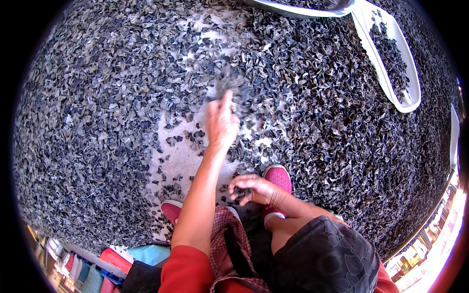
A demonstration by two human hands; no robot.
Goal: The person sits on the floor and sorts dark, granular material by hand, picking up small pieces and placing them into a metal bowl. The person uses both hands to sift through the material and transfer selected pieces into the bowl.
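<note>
Dried black fungus pieces [329, 121], apparently wood ear, lie in a thick layer over the pale floor [179, 157]. My left hand [222, 122] reaches forward above the layer, its fingers stretched out and blurred. Just past those fingertips is a motion-blurred clump of fungus [231, 81], apparently loose. Close to my body, beside a pink shoe [277, 179], my right hand [253, 189] is curled around a few dark pieces [242, 192]; the grip is partly hidden.
A white scoop-shaped plastic container [412, 78] holding fungus rests at the upper right. Beside it is the rim of a round white basin [304, 11]. My other pink shoe [171, 210] stands at lower left. Colourful bags or cloths [115, 258] lie behind me on the left.
</note>
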